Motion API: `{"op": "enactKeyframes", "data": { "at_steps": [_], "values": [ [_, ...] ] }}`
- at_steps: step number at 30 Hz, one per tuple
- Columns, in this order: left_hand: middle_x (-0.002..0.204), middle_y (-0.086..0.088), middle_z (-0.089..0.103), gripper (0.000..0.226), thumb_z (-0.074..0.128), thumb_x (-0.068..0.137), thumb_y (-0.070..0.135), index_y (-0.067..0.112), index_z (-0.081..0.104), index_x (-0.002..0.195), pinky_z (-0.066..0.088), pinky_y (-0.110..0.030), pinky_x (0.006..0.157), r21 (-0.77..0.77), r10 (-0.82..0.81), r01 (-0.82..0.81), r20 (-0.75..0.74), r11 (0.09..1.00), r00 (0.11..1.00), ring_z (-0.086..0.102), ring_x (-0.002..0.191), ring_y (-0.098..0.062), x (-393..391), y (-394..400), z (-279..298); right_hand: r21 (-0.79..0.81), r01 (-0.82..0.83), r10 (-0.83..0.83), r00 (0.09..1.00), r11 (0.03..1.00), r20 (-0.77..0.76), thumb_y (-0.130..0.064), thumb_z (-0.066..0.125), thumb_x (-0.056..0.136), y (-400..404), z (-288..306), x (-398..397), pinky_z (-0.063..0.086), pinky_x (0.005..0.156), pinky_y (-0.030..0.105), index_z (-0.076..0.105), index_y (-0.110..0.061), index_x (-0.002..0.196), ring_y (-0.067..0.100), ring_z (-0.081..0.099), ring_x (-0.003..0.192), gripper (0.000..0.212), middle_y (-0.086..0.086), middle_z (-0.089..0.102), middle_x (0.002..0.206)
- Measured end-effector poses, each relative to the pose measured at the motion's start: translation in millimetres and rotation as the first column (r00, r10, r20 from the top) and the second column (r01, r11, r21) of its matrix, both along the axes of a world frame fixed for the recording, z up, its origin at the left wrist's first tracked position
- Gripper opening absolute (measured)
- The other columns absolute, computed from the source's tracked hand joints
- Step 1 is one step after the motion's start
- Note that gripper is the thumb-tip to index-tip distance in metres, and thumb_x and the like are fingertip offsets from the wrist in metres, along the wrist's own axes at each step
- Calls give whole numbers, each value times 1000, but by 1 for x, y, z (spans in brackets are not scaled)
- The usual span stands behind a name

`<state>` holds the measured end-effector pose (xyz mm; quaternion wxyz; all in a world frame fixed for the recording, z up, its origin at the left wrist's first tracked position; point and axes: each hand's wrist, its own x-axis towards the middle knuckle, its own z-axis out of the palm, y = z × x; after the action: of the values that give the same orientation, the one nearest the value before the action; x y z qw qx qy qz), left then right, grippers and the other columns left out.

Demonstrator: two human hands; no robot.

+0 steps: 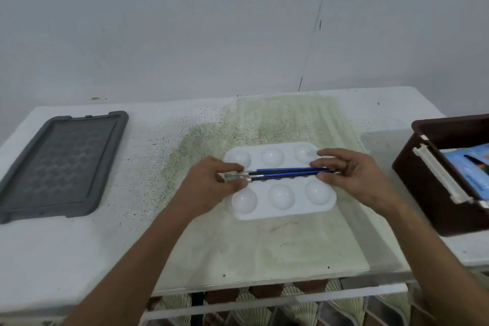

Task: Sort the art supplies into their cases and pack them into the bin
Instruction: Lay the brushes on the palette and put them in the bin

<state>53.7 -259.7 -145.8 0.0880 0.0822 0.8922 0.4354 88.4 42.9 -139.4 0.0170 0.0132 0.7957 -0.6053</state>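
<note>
Pale grey wall rises behind a white bench (66,251) whose middle is stained green and speckled dark. On that stained patch lies a white plastic paint palette (280,180) with six round wells, and a small bundle of blue-handled paintbrushes (283,173) lies lengthwise along its centre groove. The left hand (211,182) pinches the metal-ferrule end of the bundle, and the right hand (354,172) pinches the handle end. A dark grey rectangular plastic lid (60,164) lies flat at the far left. A dark brown plastic bin (434,188) stands at the right edge, holding a colourful box (471,167).
</note>
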Motion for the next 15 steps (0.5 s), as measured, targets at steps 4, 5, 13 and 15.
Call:
{"op": "enactKeyframes", "data": {
  "at_steps": [4, 5, 13, 15],
  "values": [
    [73, 8, 68, 21, 81, 70, 39, 39, 73, 90, 48, -23, 56, 51, -72, 74, -40, 996, 997, 58, 54, -10, -18, 53, 68, 101, 32, -17, 989, 994, -145, 4, 72, 77, 50, 55, 4, 53, 83, 23, 68, -12, 103, 13, 67, 87, 31, -1, 75, 97],
    [63, 12, 67, 20, 81, 71, 38, 37, 74, 90, 47, -21, 52, 65, -94, 97, -44, 993, 995, 54, 50, -10, -20, 70, 83, 133, 46, -22, 984, 990, -175, 4, 73, 76, 67, 69, 5, 53, 82, 22, 69, -12, 102, 12, 65, 83, 31, -3, 75, 96],
    [71, -1, 70, 29, 80, 71, 40, 32, 74, 98, 50, -26, 63, 66, -226, 234, -109, 970, 968, 55, 47, -14, -7, 266, 120, 320, 118, -55, 978, 940, -199, -3, 72, 80, 254, 125, 48, 56, 83, 35, 72, -13, 102, 18, 68, 85, 25, 2, 75, 96],
    [63, 8, 67, 30, 80, 72, 40, 29, 75, 100, 50, -24, 62, 64, -233, 239, -95, 969, 968, 56, 46, -13, 5, 309, 113, 379, 122, -68, 986, 917, -152, -7, 73, 79, 296, 121, 60, 54, 88, 34, 73, -17, 102, 15, 67, 85, 25, 3, 75, 95]
  ]
}}
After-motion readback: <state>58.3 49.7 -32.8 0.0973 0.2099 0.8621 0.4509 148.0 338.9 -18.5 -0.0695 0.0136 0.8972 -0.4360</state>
